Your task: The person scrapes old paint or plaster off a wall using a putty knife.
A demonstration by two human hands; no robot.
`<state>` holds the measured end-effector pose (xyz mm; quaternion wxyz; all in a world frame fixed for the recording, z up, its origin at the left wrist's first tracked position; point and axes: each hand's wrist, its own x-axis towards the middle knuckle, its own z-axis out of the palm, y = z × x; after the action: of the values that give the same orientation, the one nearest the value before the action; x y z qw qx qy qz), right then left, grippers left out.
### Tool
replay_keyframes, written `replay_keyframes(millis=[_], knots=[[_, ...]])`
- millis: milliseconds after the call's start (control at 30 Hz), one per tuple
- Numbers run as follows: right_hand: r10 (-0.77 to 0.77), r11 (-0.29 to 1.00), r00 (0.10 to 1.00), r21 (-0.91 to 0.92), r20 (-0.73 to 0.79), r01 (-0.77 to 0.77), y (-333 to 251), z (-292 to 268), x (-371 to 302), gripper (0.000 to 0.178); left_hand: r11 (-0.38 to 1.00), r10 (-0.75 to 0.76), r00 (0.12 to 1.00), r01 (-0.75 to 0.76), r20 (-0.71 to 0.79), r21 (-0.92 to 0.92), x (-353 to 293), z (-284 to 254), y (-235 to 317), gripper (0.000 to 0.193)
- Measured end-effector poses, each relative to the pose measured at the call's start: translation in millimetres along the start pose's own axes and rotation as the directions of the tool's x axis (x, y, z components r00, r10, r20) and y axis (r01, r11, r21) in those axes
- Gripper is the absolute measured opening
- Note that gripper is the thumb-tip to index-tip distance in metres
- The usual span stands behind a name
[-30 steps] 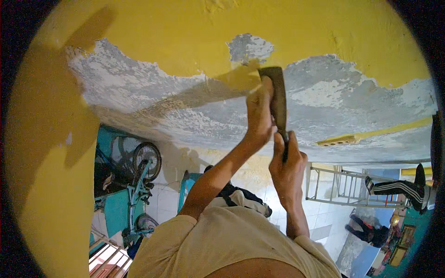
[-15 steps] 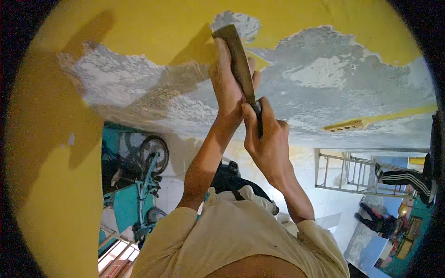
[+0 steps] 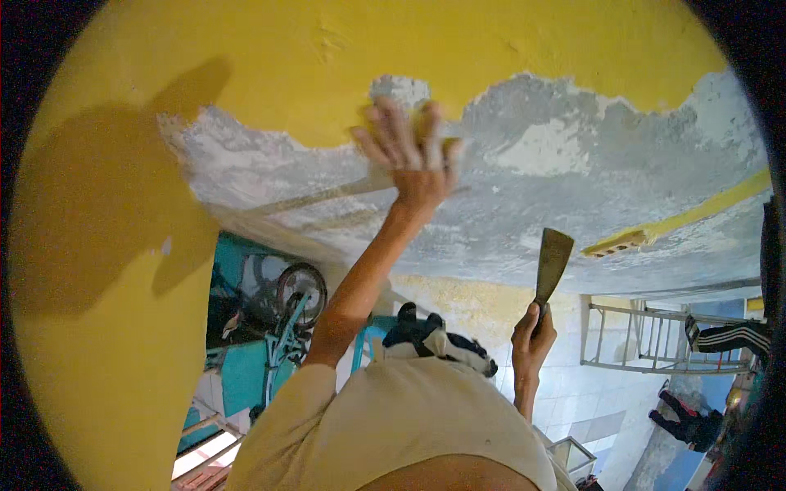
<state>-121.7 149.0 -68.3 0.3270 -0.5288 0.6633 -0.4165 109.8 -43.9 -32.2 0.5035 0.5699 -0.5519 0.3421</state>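
My left hand (image 3: 409, 151) is raised against the wall with fingers spread, slightly blurred, holding nothing. It lies over the border between the yellow paint (image 3: 270, 65) and the bare grey plaster (image 3: 524, 176), just below a small grey patch (image 3: 399, 84). Whether the palm touches the surface is hard to tell. Lower and to the right, my right hand (image 3: 532, 340) is closed round the dark handle of a scraper (image 3: 554, 260). Its broad blade points up, apart from the wall.
A yellow strip with an outlet box (image 3: 620, 244) sticks out on the right wall. Below left stands a bicycle (image 3: 291, 327). At right, a person's striped trouser leg (image 3: 729, 336) is by a metal ladder (image 3: 626, 335); another person (image 3: 688, 421) is lower down.
My left hand has come off the scraper's blade and opened against the wall. My right hand has carried the scraper down and right, away from the wall.
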Motion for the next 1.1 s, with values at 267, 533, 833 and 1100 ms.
replay_keyframes(millis=[267,533,833,1100], knots=[[-0.174,0.977,0.965,0.089,-0.198,0.195,-24.7,-6.2,12.5,0.023,0.790,0.441,0.404,0.249,0.801,-0.561,-217.8,-40.1,20.5,0.057],[-0.084,0.969,0.958,0.200,-0.274,0.142,17.4,-26.6,5.5,0.020,0.846,-0.028,0.398,0.499,0.917,-0.190,-281.4,-190.0,-104.6,0.036],[-0.042,0.975,0.999,0.219,0.003,0.040,-0.4,-8.4,-1.2,0.027,0.562,-0.090,0.399,0.777,0.913,-0.284,-188.1,-121.5,-53.0,0.018],[-0.242,0.795,0.965,0.590,0.101,0.138,-69.0,110.5,23.9,0.026,0.091,-0.008,0.411,0.908,0.912,-0.409,-16.5,-75.9,43.2,0.046]])
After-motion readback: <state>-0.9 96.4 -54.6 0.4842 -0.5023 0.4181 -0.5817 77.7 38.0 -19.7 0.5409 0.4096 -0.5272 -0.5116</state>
